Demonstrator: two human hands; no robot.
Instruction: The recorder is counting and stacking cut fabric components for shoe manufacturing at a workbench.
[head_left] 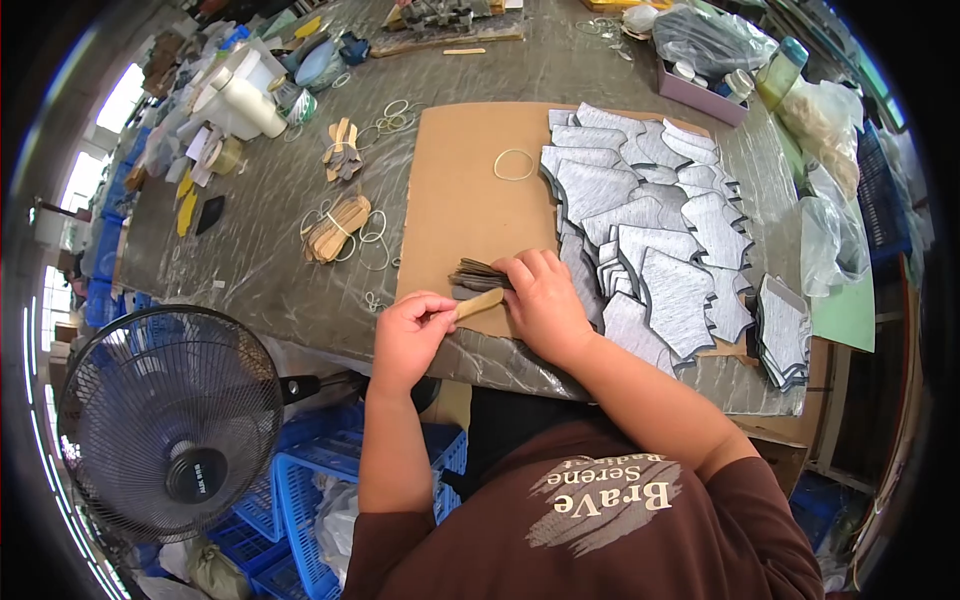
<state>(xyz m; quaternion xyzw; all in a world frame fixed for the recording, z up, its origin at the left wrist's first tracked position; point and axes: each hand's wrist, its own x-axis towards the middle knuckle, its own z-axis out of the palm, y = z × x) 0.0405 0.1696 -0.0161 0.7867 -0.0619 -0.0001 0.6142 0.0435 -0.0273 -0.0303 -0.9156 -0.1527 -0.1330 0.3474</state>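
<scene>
My left hand (pixel 410 328) is closed, pinching one end of a tan strip (pixel 480 304) between thumb and fingers near the table's front edge. At the strip's other end is my right hand (pixel 545 300), its thumb touching it and its fingers curled over the end of a small stack of dark, thin pieces (pixel 478 274). That stack lies on a sheet of brown cardboard (pixel 455 170). To the right of my right hand, many grey cut pieces (pixel 625 215) with dark edges lie in overlapping rows on the cardboard. A single rubber band (pixel 513 165) rests beyond my hands.
Left of the cardboard lie a bundle of tan pieces (pixel 338 228), a smaller bundle (pixel 342 150) and loose rubber bands (pixel 395 117). A white bottle (pixel 247 103) stands far left. A purple box (pixel 703 92) sits back right. A black fan (pixel 172 425) is at lower left, beside blue crates (pixel 300 520).
</scene>
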